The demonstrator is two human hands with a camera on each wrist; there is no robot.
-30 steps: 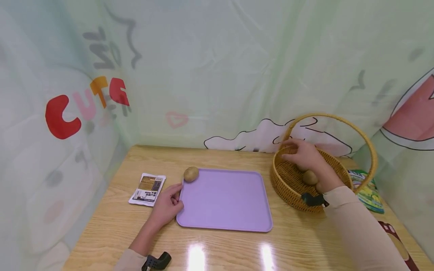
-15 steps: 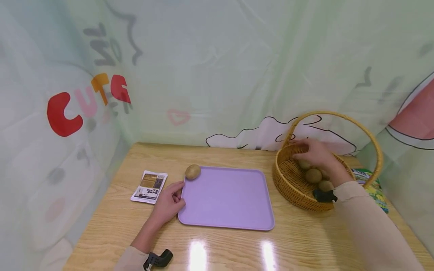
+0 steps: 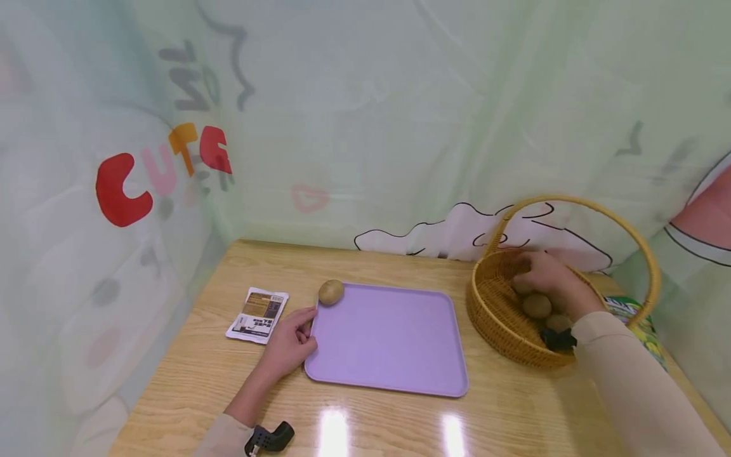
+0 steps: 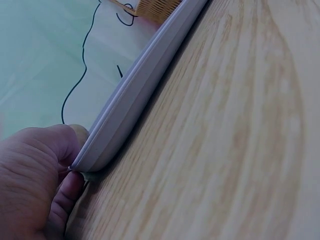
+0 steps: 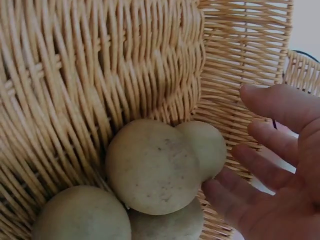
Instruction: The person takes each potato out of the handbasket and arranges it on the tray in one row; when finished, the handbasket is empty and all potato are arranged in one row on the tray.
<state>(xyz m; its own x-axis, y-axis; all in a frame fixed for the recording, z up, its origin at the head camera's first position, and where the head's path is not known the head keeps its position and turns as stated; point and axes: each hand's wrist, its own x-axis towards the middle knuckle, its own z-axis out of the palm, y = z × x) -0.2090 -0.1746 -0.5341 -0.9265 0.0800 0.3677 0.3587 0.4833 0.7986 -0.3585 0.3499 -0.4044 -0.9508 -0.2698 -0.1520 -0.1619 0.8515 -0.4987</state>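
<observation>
My left hand (image 3: 290,341) pinches the left edge of the purple tray (image 3: 391,336). In the left wrist view, the thumb lies over the rim and a finger sits under it. One potato (image 3: 331,292) rests at the tray's far left corner. My right hand (image 3: 548,279) reaches into the wicker basket (image 3: 491,324), which has a tall arched handle. Seen from the right wrist, several potatoes (image 5: 152,167) lie together in the basket. The right hand's fingers (image 5: 265,167) are spread beside them, and one fingertip is at or very near the small rear potato (image 5: 202,149).
A foil pouch (image 3: 258,315) lies left of the tray on the wooden table (image 3: 394,425). A green printed packet (image 3: 651,336) is partly hidden behind the basket. A printed curtain (image 3: 354,127) hangs along the table's back edge.
My right hand has moved right and lower into the basket, toward the potatoes. The left hand keeps its hold on the tray edge. The head view has shifted slightly.
</observation>
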